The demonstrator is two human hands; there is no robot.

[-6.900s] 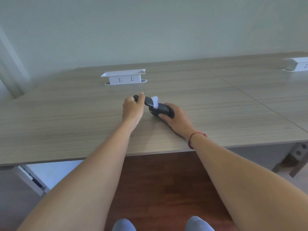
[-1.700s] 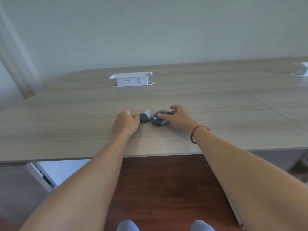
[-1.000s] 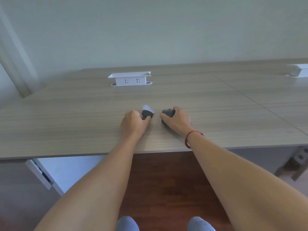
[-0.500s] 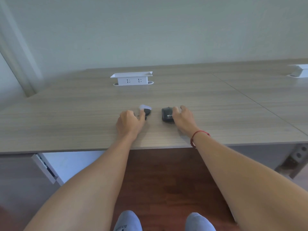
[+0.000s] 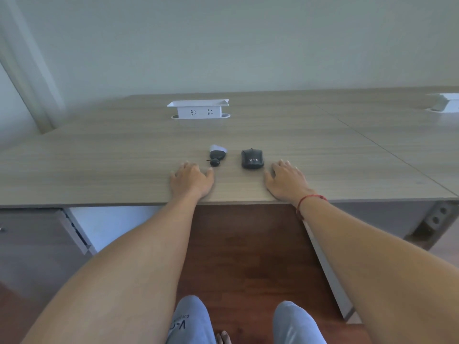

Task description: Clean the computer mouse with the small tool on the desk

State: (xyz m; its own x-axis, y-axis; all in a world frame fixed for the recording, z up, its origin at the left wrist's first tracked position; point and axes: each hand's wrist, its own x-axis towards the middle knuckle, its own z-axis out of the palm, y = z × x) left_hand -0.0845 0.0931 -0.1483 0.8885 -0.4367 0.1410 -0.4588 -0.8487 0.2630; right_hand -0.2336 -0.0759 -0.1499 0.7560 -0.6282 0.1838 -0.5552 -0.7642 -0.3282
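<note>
I am looking down at the wooden bench (image 5: pixel 124 170), and both hands are lying flat on it near the front edge, palms down. My left hand (image 5: pixel 191 181) is resting with its grip open and fingers spread, holding nothing; the thumb tip is sitting just below the small tool (image 5: pixel 217 156) without clearly touching it. That small tool, a dark body with a pale grey-white head pointing away from me, is lying on the bench just beyond the left hand. The black computer mouse (image 5: pixel 252 158) is sitting upright on the bench just beside the tool, to its right, a gap showing between the two. My right hand (image 5: pixel 286 181) is also lying with its grip open and empty, fingertips near the mouse's right rear corner but apart from it. A red string bracelet (image 5: pixel 309 201) is circling that wrist. Farther back, a white socket box (image 5: pixel 198 110) is standing raised from the bench
</note>
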